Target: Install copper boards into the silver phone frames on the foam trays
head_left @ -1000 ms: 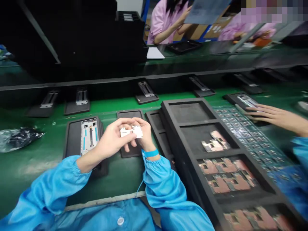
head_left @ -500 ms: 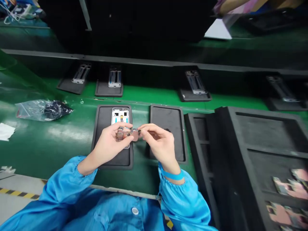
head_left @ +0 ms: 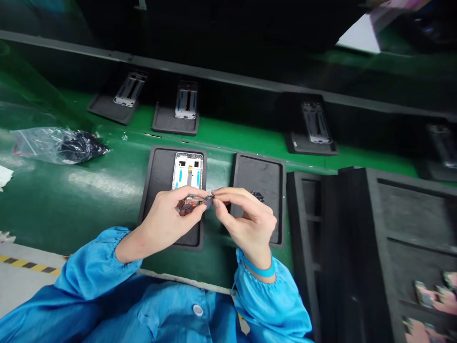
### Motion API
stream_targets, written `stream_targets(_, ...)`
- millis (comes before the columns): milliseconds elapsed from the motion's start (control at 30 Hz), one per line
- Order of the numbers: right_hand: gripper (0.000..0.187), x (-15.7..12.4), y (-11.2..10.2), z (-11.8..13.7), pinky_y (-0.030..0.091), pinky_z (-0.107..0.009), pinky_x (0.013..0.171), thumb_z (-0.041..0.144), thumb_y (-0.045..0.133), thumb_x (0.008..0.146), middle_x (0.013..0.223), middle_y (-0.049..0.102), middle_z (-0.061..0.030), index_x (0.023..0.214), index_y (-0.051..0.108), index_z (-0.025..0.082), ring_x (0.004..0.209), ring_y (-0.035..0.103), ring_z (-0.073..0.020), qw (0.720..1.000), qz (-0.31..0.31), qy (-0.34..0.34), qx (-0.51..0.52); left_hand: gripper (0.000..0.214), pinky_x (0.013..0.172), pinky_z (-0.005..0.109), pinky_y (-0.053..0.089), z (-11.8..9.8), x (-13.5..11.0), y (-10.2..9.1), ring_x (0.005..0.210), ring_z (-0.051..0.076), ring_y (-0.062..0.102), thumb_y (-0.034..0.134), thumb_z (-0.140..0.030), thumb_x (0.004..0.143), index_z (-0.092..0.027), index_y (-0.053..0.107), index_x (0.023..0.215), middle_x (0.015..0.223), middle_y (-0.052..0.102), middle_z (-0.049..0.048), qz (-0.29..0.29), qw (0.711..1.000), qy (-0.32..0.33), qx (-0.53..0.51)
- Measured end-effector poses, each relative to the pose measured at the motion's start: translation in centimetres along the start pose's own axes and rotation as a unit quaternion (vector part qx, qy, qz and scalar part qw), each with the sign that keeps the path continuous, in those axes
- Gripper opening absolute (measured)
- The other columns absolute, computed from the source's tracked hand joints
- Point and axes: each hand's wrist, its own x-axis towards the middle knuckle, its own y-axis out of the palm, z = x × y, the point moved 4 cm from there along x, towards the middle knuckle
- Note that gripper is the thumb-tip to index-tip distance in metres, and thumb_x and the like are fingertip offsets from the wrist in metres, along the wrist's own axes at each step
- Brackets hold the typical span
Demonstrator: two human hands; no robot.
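My left hand and my right hand both pinch a small copper-coloured circuit board, held nearly edge-on between fingertips and thumbs. The hands hover over the gap between two black rubber mats. Just above my left fingers lies a white phone frame with blue strips, on the left mat. The right mat holds a small dark clump near my right fingers. A blue strap circles my right wrist. My fingers hide most of the board.
Black foam trays with pink-toned boards stand to the right. A plastic bag with dark contents lies on the green belt at left. Further phone frames sit on mats beyond a dark rail.
The view has swung left, and the co-worker's hand has left the picture. The part in my hands has turned from its white face to a copper edge, and my fingers have closed in on it.
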Motion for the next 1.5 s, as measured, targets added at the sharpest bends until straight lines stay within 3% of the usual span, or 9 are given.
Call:
stream_targets(267,0.022,-0.1,-0.1,0.2,0.065,-0.033,0.080,0.004,0.075,0.087,0.097,0.080,-0.0051,0.098,0.076,0.023,0.087,0.077,-0.0181,0.999,-0.003,-0.032,-0.009,0.021,0.061,0.016,0.058,-0.9,-0.2,0.2,0.066,0.012,0.075,0.073,-0.009,0.087,-0.020,0.079,0.104,0.087,0.082,-0.0013,-0.028,0.994,0.083,0.059)
stream_targets(533,0.025,-0.4,-0.1,0.1,0.065,-0.032,0.077,0.002,0.077,0.083,0.096,0.080,-0.0039,0.097,0.076,0.023,0.086,0.077,-0.0179,0.999,-0.031,-0.031,0.000,0.023,0.082,0.017,0.063,-1.4,-0.7,0.3,0.090,0.014,0.080,0.072,-0.004,0.089,-0.017,0.076,0.107,0.102,0.082,0.0031,-0.044,0.982,0.170,0.067)
stream_targets(967,0.020,-0.7,0.3,0.0,0.066,-0.037,0.073,0.007,0.076,0.084,0.093,0.081,-0.0055,0.096,0.076,0.024,0.082,0.077,-0.0209,0.996,-0.076,-0.031,0.025,0.022,0.098,0.026,0.062,-2.0,-1.0,0.5,0.101,0.017,0.078,0.068,0.000,0.093,-0.013,0.073,0.109,0.107,0.081,0.0098,-0.052,0.966,0.248,0.054)
stream_targets(1300,0.027,-1.1,0.4,-0.3,0.066,-0.038,0.072,0.009,0.078,0.084,0.094,0.081,-0.0066,0.106,0.076,0.025,0.083,0.077,-0.0222,0.993,-0.105,-0.042,0.042,0.023,0.096,0.028,0.063,-2.1,-1.1,0.5,0.103,0.017,0.077,0.068,0.002,0.092,-0.015,0.071,0.107,0.108,0.080,0.0102,-0.040,0.971,0.236,0.010)
stream_targets(1500,0.023,-1.0,0.3,-0.3,0.066,-0.040,0.073,0.011,0.075,0.088,0.095,0.082,-0.0062,0.104,0.079,0.026,0.084,0.078,-0.0230,0.997,-0.062,-0.033,0.032,0.021,0.092,0.029,0.062,-2.1,-0.9,0.3,0.098,0.017,0.077,0.069,0.000,0.092,-0.017,0.072,0.104,0.102,0.081,0.0071,-0.052,0.969,0.243,0.016)
